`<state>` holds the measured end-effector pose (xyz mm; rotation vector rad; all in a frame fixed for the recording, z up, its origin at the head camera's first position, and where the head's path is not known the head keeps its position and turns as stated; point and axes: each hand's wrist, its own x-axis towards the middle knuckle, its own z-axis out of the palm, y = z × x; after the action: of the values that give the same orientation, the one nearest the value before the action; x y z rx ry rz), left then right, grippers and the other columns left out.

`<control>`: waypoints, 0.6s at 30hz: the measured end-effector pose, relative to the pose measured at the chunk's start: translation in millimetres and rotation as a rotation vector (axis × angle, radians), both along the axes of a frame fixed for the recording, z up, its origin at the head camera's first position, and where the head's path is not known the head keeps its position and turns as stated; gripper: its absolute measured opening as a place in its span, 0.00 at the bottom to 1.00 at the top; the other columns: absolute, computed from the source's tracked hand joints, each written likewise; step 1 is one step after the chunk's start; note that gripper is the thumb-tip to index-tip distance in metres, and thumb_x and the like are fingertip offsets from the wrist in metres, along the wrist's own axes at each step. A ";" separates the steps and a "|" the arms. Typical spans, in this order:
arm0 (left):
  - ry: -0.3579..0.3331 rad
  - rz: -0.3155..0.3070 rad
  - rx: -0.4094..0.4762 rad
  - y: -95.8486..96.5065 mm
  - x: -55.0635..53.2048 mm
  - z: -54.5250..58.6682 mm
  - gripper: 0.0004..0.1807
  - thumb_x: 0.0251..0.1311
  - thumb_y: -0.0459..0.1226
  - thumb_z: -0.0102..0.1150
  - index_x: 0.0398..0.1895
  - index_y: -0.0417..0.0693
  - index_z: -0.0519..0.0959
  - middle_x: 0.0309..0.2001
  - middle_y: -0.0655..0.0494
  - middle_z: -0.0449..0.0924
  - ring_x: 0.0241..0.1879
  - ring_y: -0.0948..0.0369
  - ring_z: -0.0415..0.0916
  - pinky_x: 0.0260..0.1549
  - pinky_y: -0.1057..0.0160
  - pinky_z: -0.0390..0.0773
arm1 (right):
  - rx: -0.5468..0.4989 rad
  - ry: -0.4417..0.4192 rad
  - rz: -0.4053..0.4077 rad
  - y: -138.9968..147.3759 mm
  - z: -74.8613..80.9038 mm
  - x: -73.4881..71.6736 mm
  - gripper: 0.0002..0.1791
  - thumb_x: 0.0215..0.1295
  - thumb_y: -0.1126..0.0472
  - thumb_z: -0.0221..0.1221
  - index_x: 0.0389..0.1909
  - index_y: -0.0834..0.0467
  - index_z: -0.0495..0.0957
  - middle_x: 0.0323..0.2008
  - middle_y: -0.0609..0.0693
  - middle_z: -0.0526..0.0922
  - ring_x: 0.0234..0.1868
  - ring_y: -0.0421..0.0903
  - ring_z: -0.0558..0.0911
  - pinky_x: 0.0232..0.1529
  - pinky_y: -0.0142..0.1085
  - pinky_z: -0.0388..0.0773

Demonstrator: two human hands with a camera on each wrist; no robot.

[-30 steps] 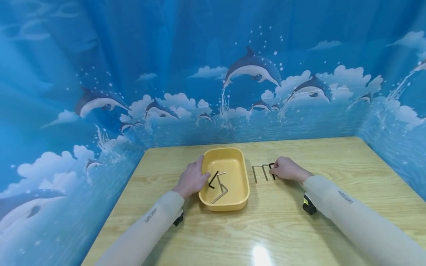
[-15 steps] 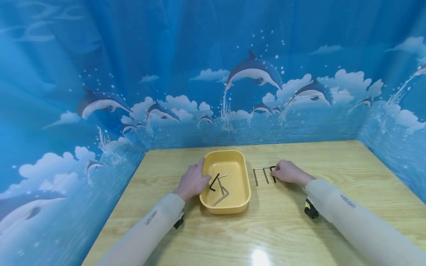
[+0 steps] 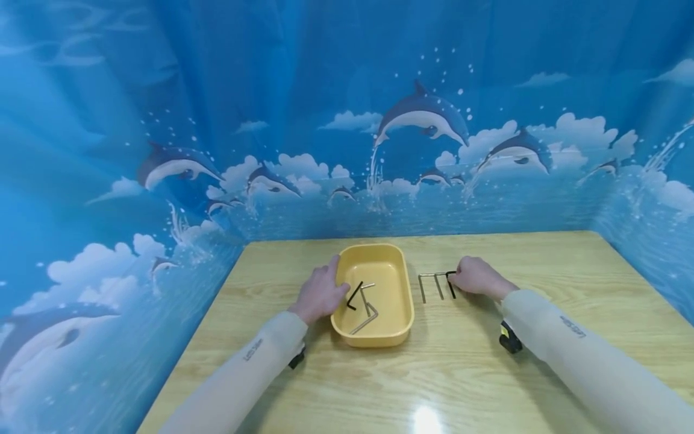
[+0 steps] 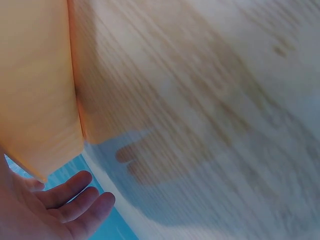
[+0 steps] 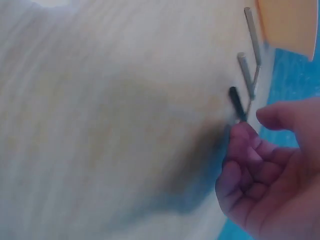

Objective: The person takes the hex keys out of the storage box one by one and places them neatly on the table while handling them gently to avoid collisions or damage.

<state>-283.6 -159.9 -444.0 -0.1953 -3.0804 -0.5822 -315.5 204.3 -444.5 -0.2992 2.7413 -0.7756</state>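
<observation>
My left hand (image 3: pixel 320 292) grips the left side of a yellow plastic tray (image 3: pixel 400 328), thumb over the rim and fingers along the outside wall. Inside the tray lie a black hex key (image 3: pixel 355 295) and two silver hex keys, the lower silver key (image 3: pixel 364 324) overlapping the other. To the tray's right, two silver hex keys and a black hex key (image 3: pixel 452 287) lie in a row. My right hand (image 3: pixel 479 277) is at the black key's bent end. In the right wrist view its fingertips touch that key (image 5: pixel 236 102), with the thumb parted from them.
The wood-grain table (image 3: pixel 352 392) carries everything. A blue dolphin-print curtain (image 3: pixel 347 199) stands along its back edge and both sides. The row's leftmost silver hex key (image 3: pixel 422 289) lies close to the tray's right wall.
The view has shifted slightly. My right fingertips have drawn back a little from the black key's long arm, which now shows more fully. My left hand still grips the tray.
</observation>
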 end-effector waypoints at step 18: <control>-0.010 0.019 -0.006 1.1 1.0 0.7 0.43 0.69 0.52 0.53 0.81 0.53 0.49 0.68 0.36 0.69 0.66 0.42 0.69 0.61 0.41 0.74 | 0.048 0.069 0.153 -79.5 77.5 12.5 0.25 0.70 0.56 0.55 0.10 0.48 0.61 0.10 0.42 0.57 0.13 0.39 0.55 0.19 0.33 0.61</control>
<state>-282.5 -158.8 -443.3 -0.1643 -3.0902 -0.5750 -303.0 124.8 -367.1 -0.5280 2.7567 -0.6695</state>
